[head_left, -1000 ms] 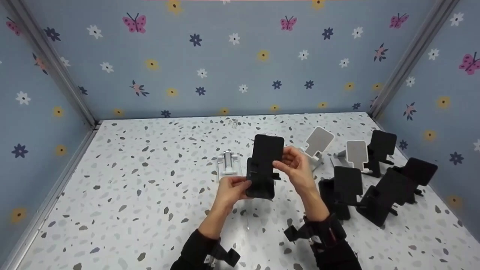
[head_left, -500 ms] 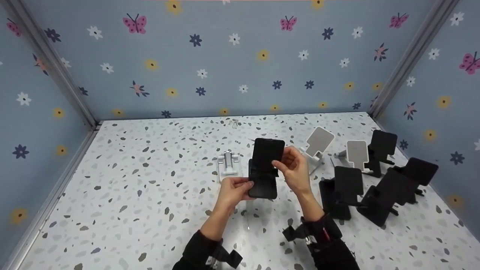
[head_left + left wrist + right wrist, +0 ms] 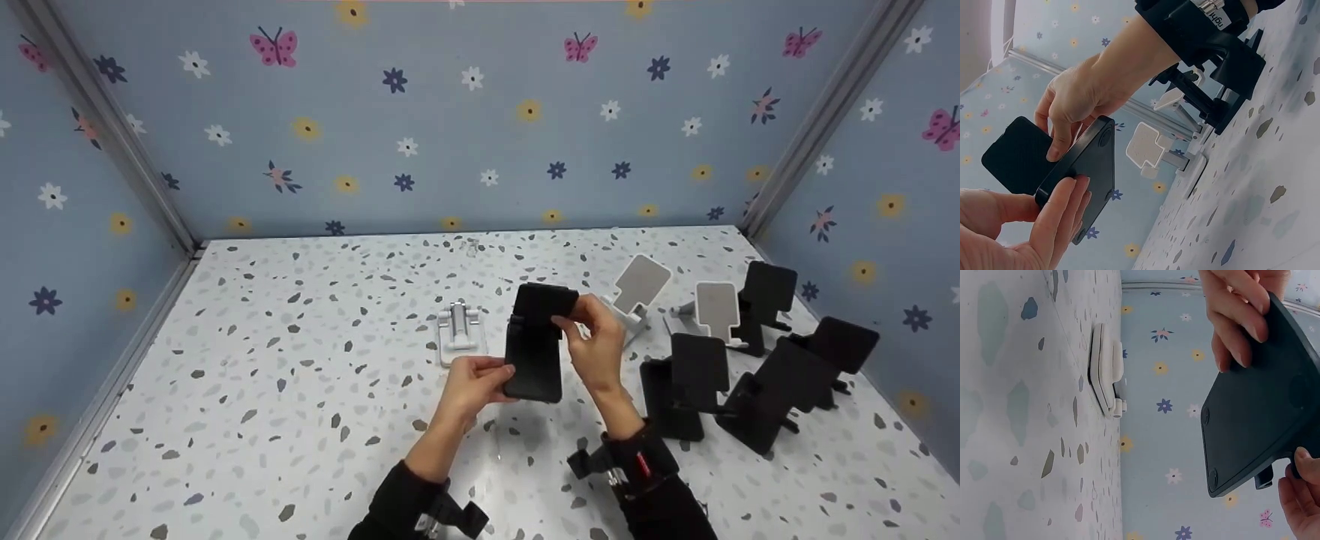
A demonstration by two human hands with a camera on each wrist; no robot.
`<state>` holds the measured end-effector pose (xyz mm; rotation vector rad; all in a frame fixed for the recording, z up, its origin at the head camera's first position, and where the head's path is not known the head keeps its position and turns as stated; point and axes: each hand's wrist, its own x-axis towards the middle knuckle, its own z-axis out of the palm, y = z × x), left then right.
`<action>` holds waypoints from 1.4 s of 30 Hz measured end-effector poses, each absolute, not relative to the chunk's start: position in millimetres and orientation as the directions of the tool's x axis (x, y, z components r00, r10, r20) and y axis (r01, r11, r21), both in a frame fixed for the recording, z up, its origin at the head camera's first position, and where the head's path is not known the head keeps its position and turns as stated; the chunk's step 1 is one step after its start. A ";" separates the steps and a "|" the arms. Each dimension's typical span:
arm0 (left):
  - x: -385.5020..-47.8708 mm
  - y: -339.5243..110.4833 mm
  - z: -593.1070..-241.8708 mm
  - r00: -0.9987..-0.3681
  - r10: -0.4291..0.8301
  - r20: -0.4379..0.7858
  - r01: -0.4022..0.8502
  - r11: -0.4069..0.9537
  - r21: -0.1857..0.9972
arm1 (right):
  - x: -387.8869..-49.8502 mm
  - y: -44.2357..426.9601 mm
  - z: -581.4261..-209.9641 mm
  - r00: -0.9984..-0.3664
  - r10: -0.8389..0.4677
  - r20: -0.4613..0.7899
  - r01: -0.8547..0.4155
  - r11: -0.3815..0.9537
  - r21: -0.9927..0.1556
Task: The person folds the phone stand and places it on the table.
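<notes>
A black folding phone stand is held above the table between both hands. My left hand grips the left edge of its base, thumb on the upper face and fingers underneath, as the left wrist view shows. With thumb and fingers my right hand pinches the upper plate at its right edge. Small round feet show on the base's underside in the right wrist view. A folded white phone stand lies on the table just beyond my left hand.
On the right stand two opened white phone stands, one nearer and one farther right. Several opened black stands cluster beside them. Flower-patterned walls enclose the speckled table at the back and sides.
The black stand's upper plate has tilted, looking shorter from above, and its base now lies flatter to view. Both hands have shifted slightly right with it.
</notes>
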<state>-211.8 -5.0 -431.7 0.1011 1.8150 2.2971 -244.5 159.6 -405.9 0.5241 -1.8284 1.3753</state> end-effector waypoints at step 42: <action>-212.0 -12.6 -426.4 -0.990 0.121 -0.069 -0.096 -0.239 0.966 | -231.8 164.5 -376.1 -0.469 -0.028 0.883 -0.772 0.499 -0.394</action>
